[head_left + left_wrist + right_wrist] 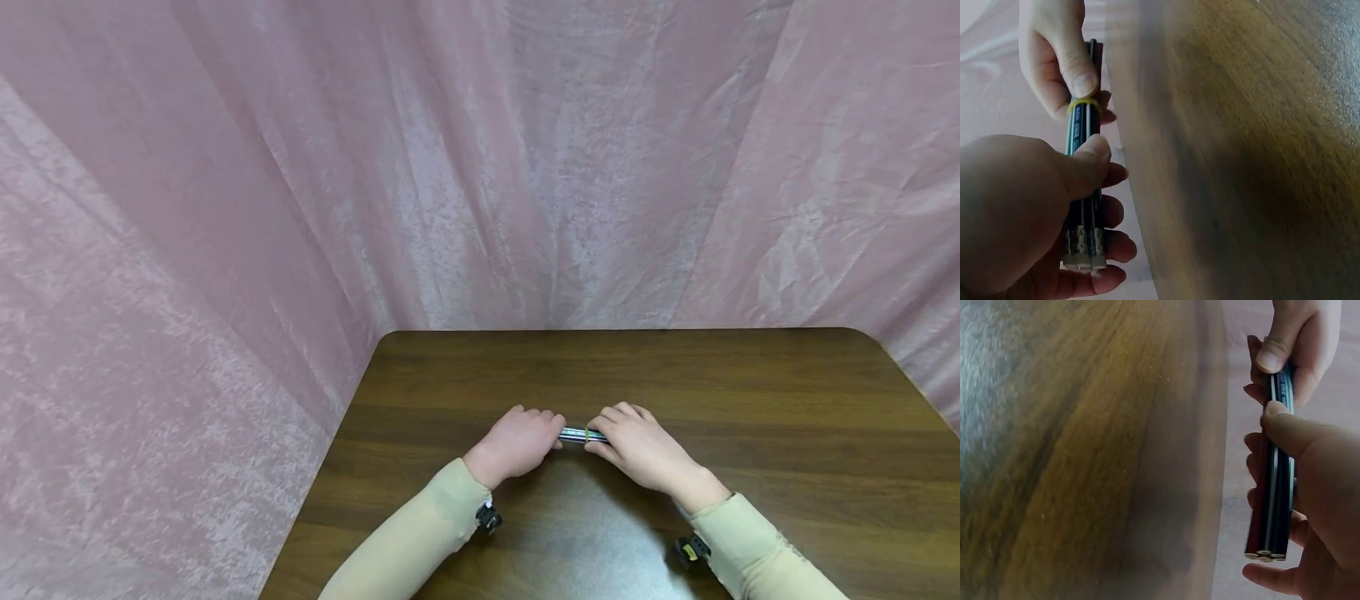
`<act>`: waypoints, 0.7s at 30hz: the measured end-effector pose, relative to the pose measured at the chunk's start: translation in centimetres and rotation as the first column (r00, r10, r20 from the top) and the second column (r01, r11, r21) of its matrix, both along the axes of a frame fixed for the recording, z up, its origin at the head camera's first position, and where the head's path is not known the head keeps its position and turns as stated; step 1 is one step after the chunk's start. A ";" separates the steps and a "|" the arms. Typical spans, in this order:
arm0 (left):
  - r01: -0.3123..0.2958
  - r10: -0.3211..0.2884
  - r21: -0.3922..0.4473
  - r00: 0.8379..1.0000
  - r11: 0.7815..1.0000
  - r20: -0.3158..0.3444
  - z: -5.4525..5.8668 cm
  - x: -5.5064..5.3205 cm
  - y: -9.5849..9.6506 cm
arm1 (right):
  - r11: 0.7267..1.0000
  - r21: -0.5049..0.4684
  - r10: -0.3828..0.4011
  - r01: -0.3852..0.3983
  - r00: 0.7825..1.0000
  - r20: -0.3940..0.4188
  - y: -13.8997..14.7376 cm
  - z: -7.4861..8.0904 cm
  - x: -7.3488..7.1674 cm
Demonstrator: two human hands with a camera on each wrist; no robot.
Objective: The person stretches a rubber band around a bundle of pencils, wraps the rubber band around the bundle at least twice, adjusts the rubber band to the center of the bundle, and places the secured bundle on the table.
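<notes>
A bundle of dark pencils [573,435] is held level between both hands, with a yellow rubber band [1085,102] around it. My left hand [521,442] grips the half with the eraser ends [1085,259], its thumb along the top and its fingers curled underneath. On the other half, my right hand [641,446] holds the pencils with its thumb beside the band. In the right wrist view the flat, unsharpened ends [1265,555] show below that thumb. Parts of the bundle are hidden by the fingers.
Beneath the hands is a brown wooden table [450,367] with rounded far corners. Pink velvet curtains [450,167] hang behind it and along the left side. Each wrist wears a small black camera [489,518] on its cuff.
</notes>
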State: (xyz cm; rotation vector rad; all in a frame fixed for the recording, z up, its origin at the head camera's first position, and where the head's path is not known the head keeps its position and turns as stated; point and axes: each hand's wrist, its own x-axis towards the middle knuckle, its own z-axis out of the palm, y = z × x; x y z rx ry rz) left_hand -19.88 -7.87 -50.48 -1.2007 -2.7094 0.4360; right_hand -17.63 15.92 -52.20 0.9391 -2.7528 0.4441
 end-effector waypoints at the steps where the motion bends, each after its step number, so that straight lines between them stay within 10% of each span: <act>1: -0.002 0.002 0.005 1.000 1.000 0.008 0.0 -0.1 0.0 | 1.000 0.001 -0.002 0.002 1.000 -0.010 0.1 0.1 0.0; 15: -0.107 0.051 0.215 0.966 0.971 0.252 -0.9 -2.2 -0.7 | 0.998 -0.002 -0.057 0.057 0.998 -0.040 0.5 0.2 -0.8; 21: -0.144 0.084 0.230 0.964 0.962 0.251 -1.5 -3.4 -0.3 | 0.996 -0.013 -0.086 0.085 0.996 -0.030 0.5 -0.3 -2.0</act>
